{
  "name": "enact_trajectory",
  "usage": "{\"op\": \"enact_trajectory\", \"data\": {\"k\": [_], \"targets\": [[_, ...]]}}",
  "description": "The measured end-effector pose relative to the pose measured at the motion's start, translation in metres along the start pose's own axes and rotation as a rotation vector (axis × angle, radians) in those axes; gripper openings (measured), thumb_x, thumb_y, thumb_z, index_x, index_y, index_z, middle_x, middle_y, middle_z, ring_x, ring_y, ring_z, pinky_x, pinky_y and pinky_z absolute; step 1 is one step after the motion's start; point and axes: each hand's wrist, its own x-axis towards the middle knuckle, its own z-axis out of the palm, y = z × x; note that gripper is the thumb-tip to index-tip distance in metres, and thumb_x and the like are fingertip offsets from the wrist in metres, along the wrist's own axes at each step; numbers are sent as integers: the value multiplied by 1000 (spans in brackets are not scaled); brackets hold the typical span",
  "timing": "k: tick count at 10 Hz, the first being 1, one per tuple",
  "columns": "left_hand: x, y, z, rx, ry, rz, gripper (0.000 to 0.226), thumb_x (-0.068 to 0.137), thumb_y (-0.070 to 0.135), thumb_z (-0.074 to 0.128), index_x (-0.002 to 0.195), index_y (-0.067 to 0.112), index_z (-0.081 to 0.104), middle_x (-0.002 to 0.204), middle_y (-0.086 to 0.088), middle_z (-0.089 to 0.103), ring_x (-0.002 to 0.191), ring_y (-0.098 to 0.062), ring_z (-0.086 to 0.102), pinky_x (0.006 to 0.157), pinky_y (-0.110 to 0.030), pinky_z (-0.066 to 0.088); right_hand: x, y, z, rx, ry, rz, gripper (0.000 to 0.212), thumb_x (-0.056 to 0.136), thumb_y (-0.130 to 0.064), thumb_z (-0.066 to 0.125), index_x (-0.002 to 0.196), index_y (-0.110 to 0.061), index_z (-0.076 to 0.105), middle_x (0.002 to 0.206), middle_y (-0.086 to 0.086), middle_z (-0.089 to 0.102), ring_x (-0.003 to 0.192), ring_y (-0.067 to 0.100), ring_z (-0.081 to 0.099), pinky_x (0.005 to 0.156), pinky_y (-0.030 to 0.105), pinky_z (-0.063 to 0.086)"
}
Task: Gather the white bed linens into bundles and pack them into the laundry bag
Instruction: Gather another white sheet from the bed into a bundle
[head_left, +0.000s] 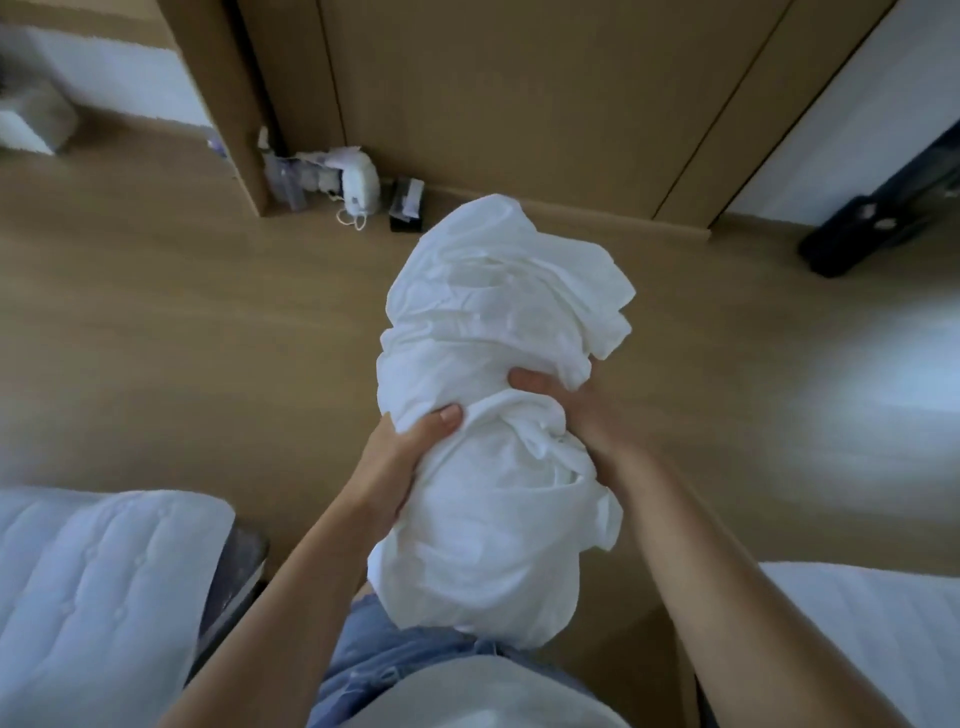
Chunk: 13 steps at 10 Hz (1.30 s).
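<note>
Your jeans (363, 654) are touching the near end of the bundle (488, 312). You're holding the bundle over the floor (182, 338), between two mattresses (104, 571). Left hand (410, 447) is gripping its left side, right hand (566, 410) is gripping its right, thumbs pressing into the cloth.

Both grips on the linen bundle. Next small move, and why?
Probably tuck the loose flap in with the right grip while the left grip holds: the linen bundle is bunched but that flap hangs free, and no laundry bag is in view.
</note>
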Motion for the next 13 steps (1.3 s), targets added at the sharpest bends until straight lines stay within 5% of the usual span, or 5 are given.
{"op": "enact_trajectory", "data": {"k": [2,4,6,10,13], "targets": [[141,68,53,121,-190,-112,75,53,54,74,118,18,63,110,-2,72,102,-20,68,90,-39,50,100,-28,-67,215,87,-40,106,45,-66,83,130,-22,39,121,-3,57,101,14,62,77,31,55],[261,111,160,293,-513,-188,68,58,49,73,118,18,64,114,-1,70,104,-16,67,79,-25,54,149,-42,-161,527,336,-43,77,68,-34,81,128,-33,34,122,-8,57,107,14,61,85,37,55],[340,92,300,418,-632,-207,73,53,46,78,119,16,65,110,-3,72,102,-19,68,79,-29,54,191,-3,-280,656,572,23,112,43,-54,85,138,-19,37,122,3,61,102,20,66,79,35,58],[450,71,570,514,-687,-219,71,46,47,81,108,18,68,101,-1,74,92,-16,71,69,-24,56,286,41,-535,690,692,-12,106,49,-59,86,135,-17,42,127,6,59,111,21,63,91,47,53],[594,48,783,647,-781,-215,92,32,75,82,110,31,66,109,2,71,105,-23,65,94,-45,51,385,45,-733,672,875,42,99,53,-59,75,132,-12,41,119,0,59,101,6,63,83,31,52]]}}
